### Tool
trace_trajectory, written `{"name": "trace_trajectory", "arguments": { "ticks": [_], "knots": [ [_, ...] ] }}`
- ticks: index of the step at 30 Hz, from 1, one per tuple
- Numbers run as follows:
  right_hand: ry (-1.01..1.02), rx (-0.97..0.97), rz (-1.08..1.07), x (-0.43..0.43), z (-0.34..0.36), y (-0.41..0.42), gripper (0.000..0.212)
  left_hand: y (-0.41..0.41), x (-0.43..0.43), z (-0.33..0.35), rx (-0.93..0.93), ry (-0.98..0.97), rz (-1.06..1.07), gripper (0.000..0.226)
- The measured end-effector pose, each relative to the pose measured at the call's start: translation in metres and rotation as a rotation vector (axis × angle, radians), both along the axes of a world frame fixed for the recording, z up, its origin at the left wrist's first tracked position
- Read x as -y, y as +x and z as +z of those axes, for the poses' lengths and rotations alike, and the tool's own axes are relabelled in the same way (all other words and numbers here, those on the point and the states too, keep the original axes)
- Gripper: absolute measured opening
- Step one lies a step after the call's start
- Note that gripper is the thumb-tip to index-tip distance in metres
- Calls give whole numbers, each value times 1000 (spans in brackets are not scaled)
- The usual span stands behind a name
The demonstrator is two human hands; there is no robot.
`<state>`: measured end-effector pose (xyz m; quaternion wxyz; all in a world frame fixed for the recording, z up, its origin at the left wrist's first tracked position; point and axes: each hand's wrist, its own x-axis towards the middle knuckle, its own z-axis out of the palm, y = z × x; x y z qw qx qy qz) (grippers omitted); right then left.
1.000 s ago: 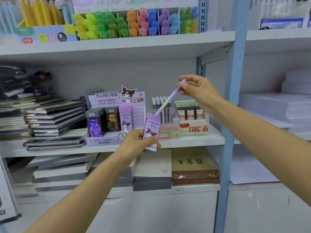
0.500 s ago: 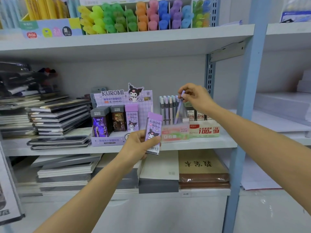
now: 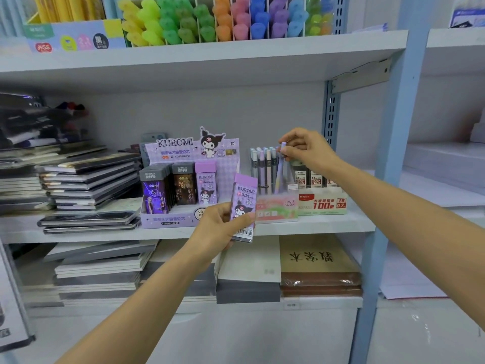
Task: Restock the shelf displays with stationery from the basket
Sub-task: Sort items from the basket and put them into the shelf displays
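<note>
A grey shop shelf [image 3: 315, 225] fills the view, with a blue upright post on the right. On the left of the middle board lie stacks of dark notebooks [image 3: 89, 179]. The board above carries a row of bright highlighters [image 3: 223, 19]. At the middle of the board stands a purple Kuromi display [image 3: 183, 158] holding upright lead cases. Just right of it sits a pen box [image 3: 275, 208] with a row of pastel pens standing in it.

The left hand [image 3: 220, 227] grips a purple case [image 3: 244, 203] with its thumb across the front. It holds the case nearly upright, near the shelf edge, in front of the gap between the display and the pen box. The right hand [image 3: 309, 151] reaches in from the right and pinches the top of a lilac pen [image 3: 280, 172]. The pen stands at the right end of the row, its lower end inside the pen box.
</note>
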<state>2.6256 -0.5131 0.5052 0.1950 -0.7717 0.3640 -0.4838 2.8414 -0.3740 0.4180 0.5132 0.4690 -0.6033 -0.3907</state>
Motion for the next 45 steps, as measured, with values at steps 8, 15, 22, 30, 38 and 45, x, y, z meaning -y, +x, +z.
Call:
{"name": "trace_trajectory", "arguments": {
  "ticks": [8, 15, 22, 30, 38, 45],
  "knots": [
    [-116, -159, -234, 2, -8, 23, 19, -4, 0, 1, 19, -2, -3, 17],
    [-6, 17, 81, -54, -4, 30, 31, -3, -6, 3, 26, -38, 5, 11],
    [193, -84, 286, -76, -11, 46, 26, 3, -18, 4, 84, -102, -8, 14],
    [-46, 203, 95, -56, 8, 88, 33, 65, -15, -23, 905, -455, 528, 44],
    [-153, -94, -2, -46, -14, 143, 35, 87, -7, -46, 1221, -394, 516, 78],
    [-119, -205, 20, -40, -6, 135, 37, 89, -6, -53, 1180, -441, 506, 82]
  ]
}}
